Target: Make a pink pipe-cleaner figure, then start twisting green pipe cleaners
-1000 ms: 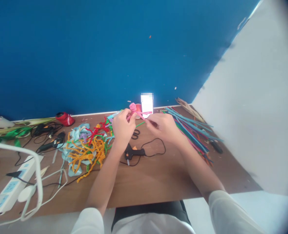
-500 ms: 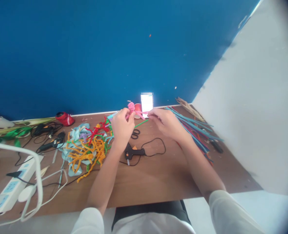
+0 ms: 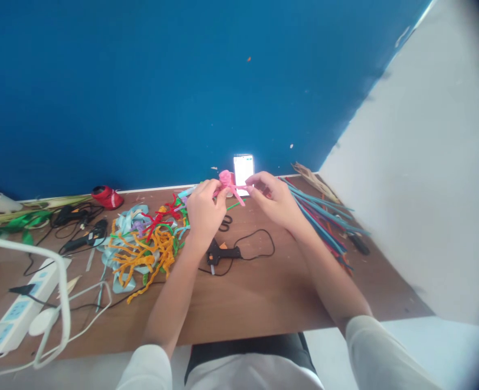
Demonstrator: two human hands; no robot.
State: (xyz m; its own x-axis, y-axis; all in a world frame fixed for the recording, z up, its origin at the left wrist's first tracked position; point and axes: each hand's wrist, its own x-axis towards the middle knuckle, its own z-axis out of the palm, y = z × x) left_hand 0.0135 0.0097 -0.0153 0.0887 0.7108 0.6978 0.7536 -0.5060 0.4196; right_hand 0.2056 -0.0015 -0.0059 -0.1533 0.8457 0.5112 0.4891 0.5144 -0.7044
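Between my hands is a pink pipe cleaner flower (image 3: pixel 225 177) with a rounded, coiled head and loose pink strands. My left hand (image 3: pixel 205 208) pinches it just below the head. One strand (image 3: pixel 239 199) hangs free, slanting down to the right. With thumb and forefinger, my right hand (image 3: pixel 274 197) grips the end of another strand, which runs level between the two hands. Behind them a lit phone (image 3: pixel 244 169) leans upright near the blue wall, and a red round thing beside it is mostly hidden by the flower.
A black hot glue gun (image 3: pixel 223 253) and its cord lie below my hands. To the left are tangled orange pipe cleaners (image 3: pixel 152 257), a red roll (image 3: pixel 107 197) and a white power strip (image 3: pixel 32 295). Blue pipe cleaners (image 3: pixel 318 208) fan out at right. Black scissors (image 3: pixel 225 222) lie partly covered.
The flower head has shifted slightly right and turned in my left hand. The free strand now points further down. My right hand's fingers have re-formed around the level strand.
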